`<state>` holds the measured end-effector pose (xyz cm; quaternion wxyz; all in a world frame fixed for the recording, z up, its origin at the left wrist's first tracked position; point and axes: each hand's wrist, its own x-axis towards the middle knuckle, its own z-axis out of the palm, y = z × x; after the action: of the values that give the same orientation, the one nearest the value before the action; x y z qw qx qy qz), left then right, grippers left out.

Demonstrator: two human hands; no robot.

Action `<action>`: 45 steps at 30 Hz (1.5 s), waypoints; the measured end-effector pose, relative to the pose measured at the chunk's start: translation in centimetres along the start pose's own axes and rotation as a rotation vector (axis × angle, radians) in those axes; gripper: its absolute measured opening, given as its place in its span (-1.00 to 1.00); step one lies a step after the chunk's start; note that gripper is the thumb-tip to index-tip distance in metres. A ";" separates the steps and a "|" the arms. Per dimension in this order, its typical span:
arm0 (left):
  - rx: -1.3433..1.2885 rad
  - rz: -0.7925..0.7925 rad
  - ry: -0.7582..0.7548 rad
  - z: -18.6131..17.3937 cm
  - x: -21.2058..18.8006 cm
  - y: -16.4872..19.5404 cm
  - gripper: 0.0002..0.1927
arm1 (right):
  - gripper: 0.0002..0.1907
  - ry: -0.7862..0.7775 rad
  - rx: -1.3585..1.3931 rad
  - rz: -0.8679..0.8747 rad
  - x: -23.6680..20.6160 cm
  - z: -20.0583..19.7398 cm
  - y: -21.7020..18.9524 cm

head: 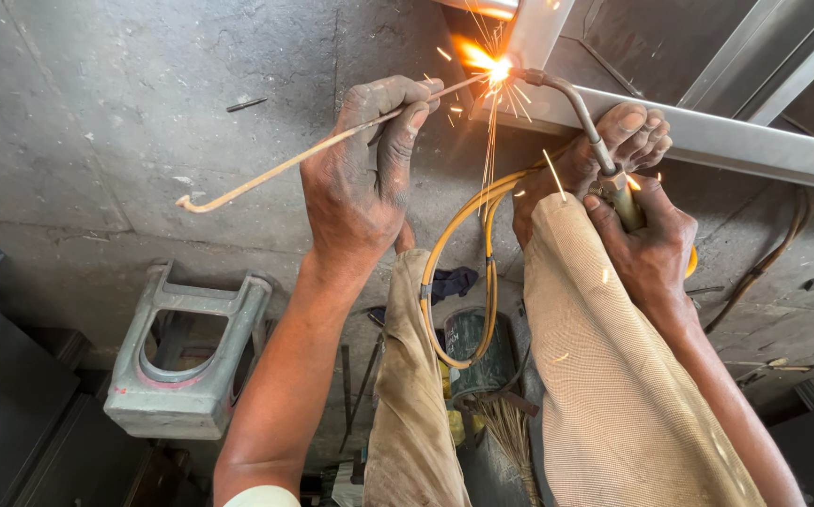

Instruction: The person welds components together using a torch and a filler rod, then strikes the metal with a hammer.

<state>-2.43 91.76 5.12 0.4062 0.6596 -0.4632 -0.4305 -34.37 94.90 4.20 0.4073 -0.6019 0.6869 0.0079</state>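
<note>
At the far left, one grey cast-metal frame (189, 352) is seen lying on the concrete floor (97, 122); it is open in the middle and nothing can be made out inside it. Further right, one thin filler rod (280, 166) is held by the left hand (362, 178), whose fingers are closed around it in a pinch; its hooked end points left and its other end reaches the flame (484, 61), from which sparks are thrown. Below, between the two trouser legs, one dark round can (477, 349) is seen, its contents not visible. Two yellow hoses (468, 244) are looped over it. The metal bar (707, 136) is pressed down by one bare foot (604, 150). At the right, one gas torch (587, 117) is gripped at its handle by the right hand (646, 235), fully closed, its bent tip touching the joint.
</note>
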 end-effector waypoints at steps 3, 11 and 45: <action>0.001 0.032 0.001 -0.1 0.0 0.2 -0.90 | -0.64 0.008 0.044 -0.018 -0.1 -0.1 -0.4; -0.206 -0.176 0.084 -0.6 -0.3 1.1 -0.85 | -0.59 0.095 0.128 0.037 -0.1 -1.8 -2.1; 0.287 -0.306 0.308 -11.7 -26.2 1.2 -0.78 | -0.69 0.315 -0.250 0.158 -19.4 -9.5 1.5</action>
<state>3.03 118.28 14.72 0.3043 0.8307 -0.3469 -0.3113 -41.95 106.48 20.83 0.2149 -0.5857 0.7809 0.0308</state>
